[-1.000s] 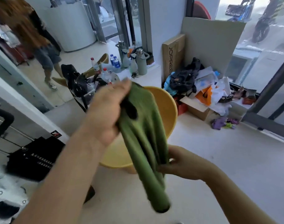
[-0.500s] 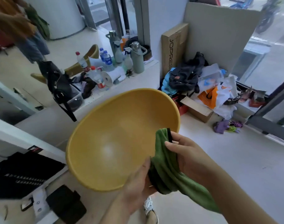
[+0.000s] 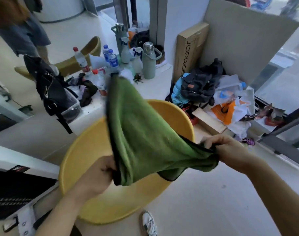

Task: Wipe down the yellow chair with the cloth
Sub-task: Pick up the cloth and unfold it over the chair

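Since the earlier frame the green cloth (image 3: 145, 137) has gone from a bunched wad at the seat's right rim to a sheet pulled open between both hands, its far corner flung up and blurred. The left hand (image 3: 97, 174) pinches the black-trimmed near edge with curled fingers; the right hand (image 3: 227, 150) grips the opposite corner. The cloth hangs above the yellow chair (image 3: 80, 159), which stands on the floor just beside the counter (image 3: 155, 82); I cannot tell whether it touches the shell. Progress, in my judgement: preparation only, with the cloth being shaken out or refolded and the wiping of seat, rim and outer shell apparently all left. Legible writing: the upright cardboard box (image 3: 191, 48) at the counter's far right end reads "JOPRE", the rest hidden. Lettering on the black case (image 3: 12, 193) at lower left is too blurred to read, as are the bottle labels.
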The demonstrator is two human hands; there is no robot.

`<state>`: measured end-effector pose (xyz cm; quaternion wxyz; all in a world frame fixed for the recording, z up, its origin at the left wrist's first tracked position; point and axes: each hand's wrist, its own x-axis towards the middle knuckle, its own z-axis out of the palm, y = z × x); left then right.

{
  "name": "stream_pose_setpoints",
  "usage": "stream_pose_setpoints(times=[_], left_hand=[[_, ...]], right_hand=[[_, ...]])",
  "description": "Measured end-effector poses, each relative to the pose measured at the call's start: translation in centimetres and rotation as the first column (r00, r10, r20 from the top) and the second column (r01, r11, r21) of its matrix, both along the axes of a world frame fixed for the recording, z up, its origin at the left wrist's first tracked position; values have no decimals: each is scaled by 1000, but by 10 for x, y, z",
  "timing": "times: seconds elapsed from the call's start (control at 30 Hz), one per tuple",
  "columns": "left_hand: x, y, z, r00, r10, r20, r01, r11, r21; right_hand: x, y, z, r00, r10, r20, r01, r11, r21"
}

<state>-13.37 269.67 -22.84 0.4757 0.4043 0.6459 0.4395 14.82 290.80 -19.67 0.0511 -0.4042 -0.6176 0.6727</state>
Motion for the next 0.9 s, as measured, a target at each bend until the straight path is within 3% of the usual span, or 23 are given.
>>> stream_pose_setpoints(times=[0.03, 0.1, 0.13, 0.2, 0.27, 0.37, 0.43, 0.5, 0.53, 0.6, 0.63, 0.7, 0.77, 0.83, 0.9], left_hand=[[-4, 3, -5, 975, -47, -219, 45, 999, -14], [-10, 15, -19, 765, -151, -626, 186, 982, -9], [-13, 23, -23, 657, -146, -740, 195, 981, -21], [-18, 35, -27, 655, -51, -754, 44, 999, -29], [-13, 45, -26, 749, 13, -662, -109, 989, -104], [-3, 43, -39, 888, 95, -450, -213, 952, -220], [11, 35, -38, 950, 145, -277, -215, 946, -241], [26, 34, -34, 967, 242, -75, -252, 950, -183], [34, 34, -37, 943, 331, 0, -328, 934, -144], [49, 33, -52, 823, 569, -7, -567, 819, -90], [55, 32, -63, 744, 667, -39, -667, 740, -85], [66, 33, -83, 607, 793, 58, -783, 609, -127], [76, 30, -98, 490, 842, 226, -828, 530, -182], [85, 23, -111, 413, 850, 326, -833, 498, -243], [94, 13, -132, 383, 862, 332, -802, 489, -345]], right_hand=[[-9, 8, -10, 988, 45, 150, -66, 988, 137], [-30, 21, -29, 959, 63, 277, -141, 952, 271], [-42, 27, -35, 962, 34, 272, -119, 946, 301], [-58, 37, -39, 966, -38, 255, -50, 943, 330], [-62, 51, -41, 975, -48, 215, -23, 948, 318], [-53, 65, -53, 989, 25, 149, -60, 970, 234], [-48, 72, -68, 973, 148, 176, -202, 915, 349], [-46, 78, -83, 944, 229, 237, -323, 793, 517], [-46, 82, -93, 946, 243, 217, -324, 753, 573], [-48, 86, -106, 975, 209, 73, -215, 811, 544], [-51, 87, -111, 988, 153, -22, -125, 877, 464], [-60, 83, -121, 987, -10, -159, 46, 974, 224], [-70, 75, -139, 987, -127, -102, 133, 990, 53], [-73, 65, -159, 998, -43, 49, 39, 996, 78], [-70, 55, -174, 974, 191, 124, -213, 955, 205]])
